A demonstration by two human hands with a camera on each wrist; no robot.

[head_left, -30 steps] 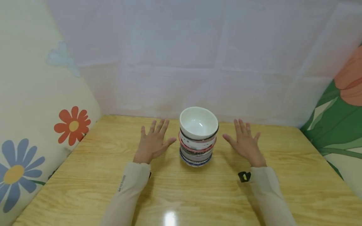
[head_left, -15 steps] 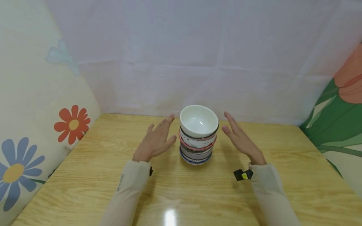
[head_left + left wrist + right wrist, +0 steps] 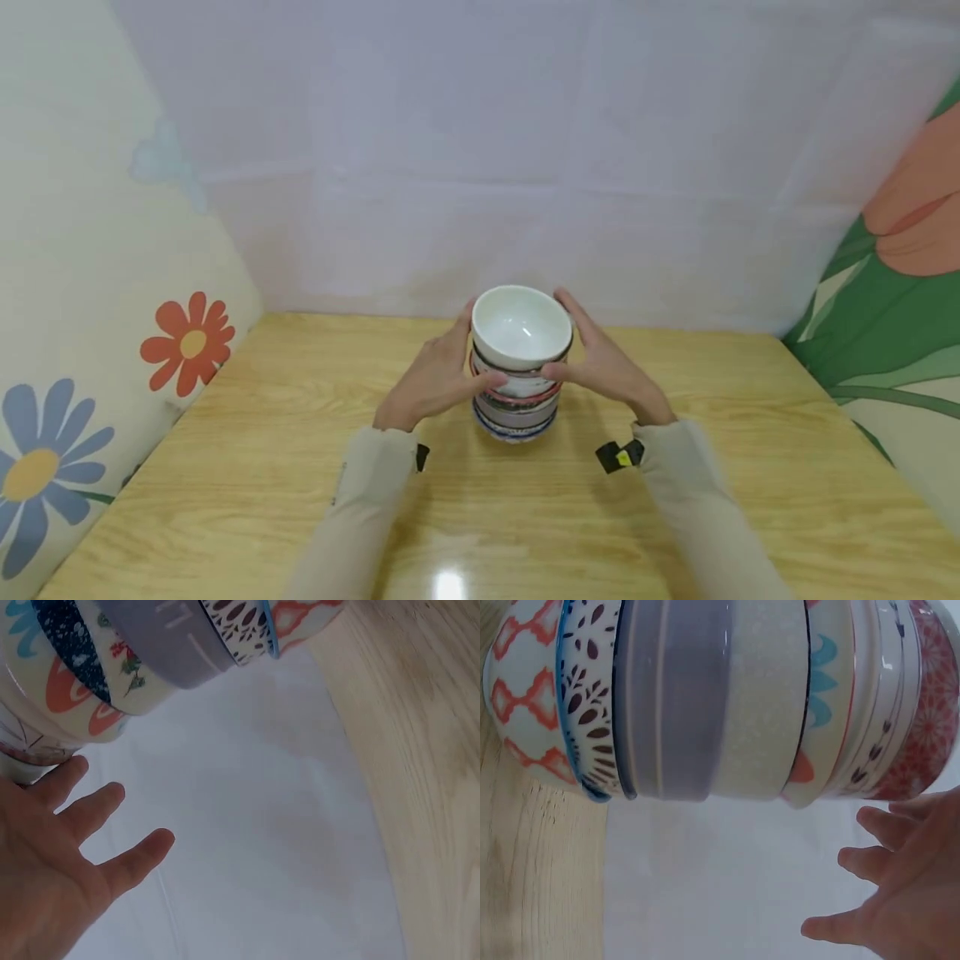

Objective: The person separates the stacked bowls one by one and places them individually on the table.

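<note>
Pale lilac sheeting (image 3: 480, 167) backs a light wooden table (image 3: 225, 467), with flower-printed fabric panels (image 3: 90, 275) leaning in at either side. Near the far middle of the table stands a stack of nested ceramic bowls (image 3: 517, 392), upright; its top bowl is plain white inside (image 3: 521, 325). From the wrist views the lower bowls show red diamond, dark leaf, grey, speckled beige and red floral patterns.

The left hand (image 3: 438, 379) cups the stack's left side, its thumb lying across the front of the upper bowls and its fingers reaching round the back. The right hand (image 3: 603, 367) mirrors it on the right side, thumb at the front, fingers behind the rim. Both hands are curved round the upper bowls, touching them. Beige sleeves cover both forearms.
</note>
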